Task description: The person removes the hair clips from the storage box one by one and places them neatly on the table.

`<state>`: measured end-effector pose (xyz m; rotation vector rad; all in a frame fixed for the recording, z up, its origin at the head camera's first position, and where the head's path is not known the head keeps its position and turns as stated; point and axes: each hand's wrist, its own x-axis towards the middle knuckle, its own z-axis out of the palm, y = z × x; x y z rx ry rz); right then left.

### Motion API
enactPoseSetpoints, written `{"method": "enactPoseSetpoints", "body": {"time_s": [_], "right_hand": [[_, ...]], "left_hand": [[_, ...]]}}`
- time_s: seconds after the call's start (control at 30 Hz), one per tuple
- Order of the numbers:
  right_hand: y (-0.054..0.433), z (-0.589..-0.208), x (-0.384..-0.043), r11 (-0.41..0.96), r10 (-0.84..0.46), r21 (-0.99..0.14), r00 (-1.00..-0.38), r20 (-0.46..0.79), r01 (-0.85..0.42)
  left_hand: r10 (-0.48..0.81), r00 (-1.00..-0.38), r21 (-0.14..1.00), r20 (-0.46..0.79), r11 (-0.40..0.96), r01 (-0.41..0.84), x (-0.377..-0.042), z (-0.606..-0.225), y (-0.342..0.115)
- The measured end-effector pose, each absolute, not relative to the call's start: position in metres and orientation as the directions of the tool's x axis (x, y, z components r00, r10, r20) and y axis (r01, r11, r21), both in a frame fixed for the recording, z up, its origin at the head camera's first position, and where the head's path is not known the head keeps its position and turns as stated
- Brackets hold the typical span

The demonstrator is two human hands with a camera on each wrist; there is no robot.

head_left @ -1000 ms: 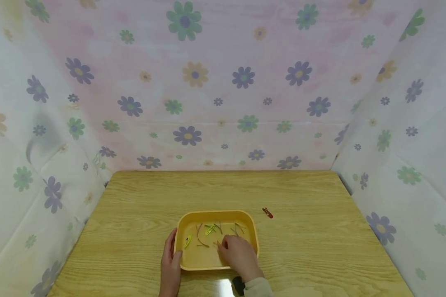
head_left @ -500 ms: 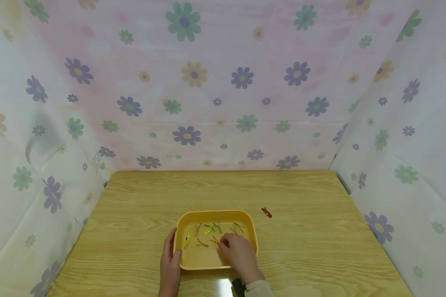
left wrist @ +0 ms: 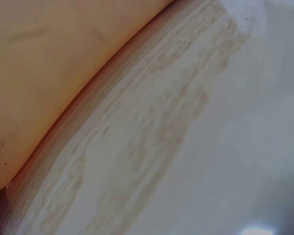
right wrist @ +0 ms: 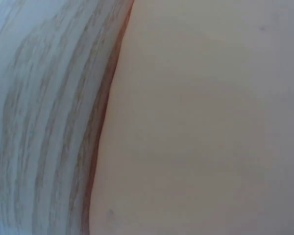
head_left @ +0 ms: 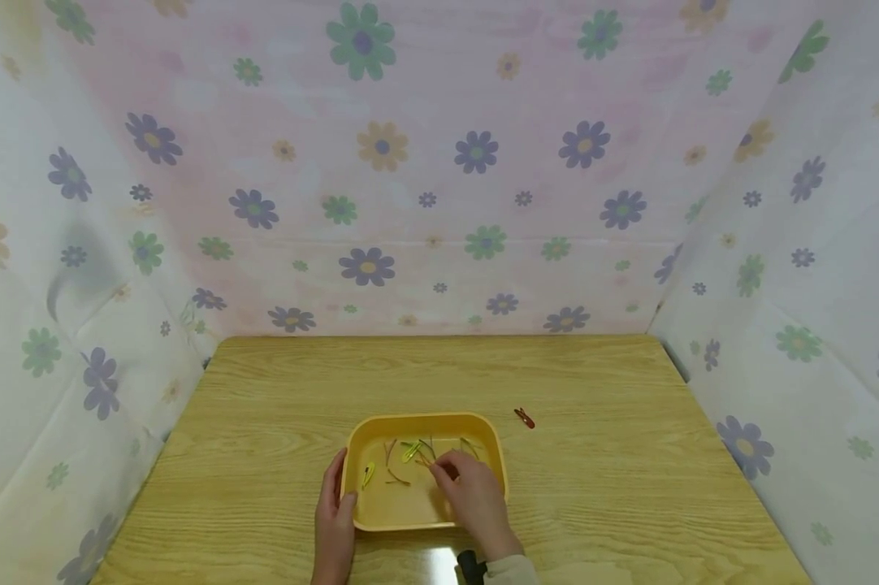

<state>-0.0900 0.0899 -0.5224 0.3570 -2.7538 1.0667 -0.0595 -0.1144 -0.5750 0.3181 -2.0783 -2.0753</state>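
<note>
My left hand (head_left: pixel 335 520) holds the left end of a yellow plastic tray (head_left: pixel 403 510), thumb at the rim and fingers along its outer side. Above the tray floor, my right hand (head_left: pixel 476 497) pinches a thin orange hair clip (head_left: pixel 423 461) between thumb and fingertips, its pronged end pointing left. A yellow snap hair clip (head_left: pixel 369 474) lies near the tray's left wall, and a yellow-green one (head_left: pixel 411 452) lies towards the back. Several thin brownish clips, including a splayed one (head_left: pixel 398 478), are scattered around them. Neither wrist view shows fingers; the tray's outer wall (left wrist: pixel 63 63) fills part of the left one.
A red snap hair clip (head_left: pixel 525 418) lies on the wood-grain table (head_left: pixel 264 422), behind and right of the tray. Flower-print cloth (head_left: pixel 439 162) hangs at the back and both sides of the table. A dark strap (head_left: pixel 471 566) shows at my right wrist.
My right hand has risen slightly and shifted towards the back of the tray, bringing the orange hair clip with it. My left hand keeps its hold on the tray.
</note>
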Motion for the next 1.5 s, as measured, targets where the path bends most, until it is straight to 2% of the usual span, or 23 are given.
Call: {"method": "enactPoseSetpoints", "body": {"time_s": [0.17, 0.43, 0.7, 1.13, 1.5], "right_hand": [[0.091, -0.522, -0.09, 0.63, -0.122, -0.728, -0.96, 0.252, -0.271], [0.095, -0.52, -0.089, 0.546, 0.019, -0.823, -0.98, 0.197, -0.155], [0.099, -0.518, -0.089, 0.381, 0.166, -0.923, -0.977, 0.132, -0.06], [0.108, -0.516, -0.091, 0.163, 0.28, -0.986, -0.96, 0.026, 0.021], [0.127, -0.519, -0.095, 0.091, 0.365, -0.991, -0.929, -0.055, 0.095]], "left_hand": [[-0.285, -0.958, 1.0, -0.021, 0.009, -0.025, -0.059, -0.575, -0.115], [-0.282, -0.959, 0.999, -0.03, 0.015, -0.035, -0.059, -0.575, -0.115], [-0.279, -0.96, 1.0, -0.013, 0.006, -0.015, -0.059, -0.574, -0.114], [-0.266, -0.964, 1.0, -0.011, -0.013, -0.008, -0.06, -0.575, -0.114], [-0.273, -0.962, 1.0, -0.005, 0.015, -0.009, -0.06, -0.575, -0.115]]}}
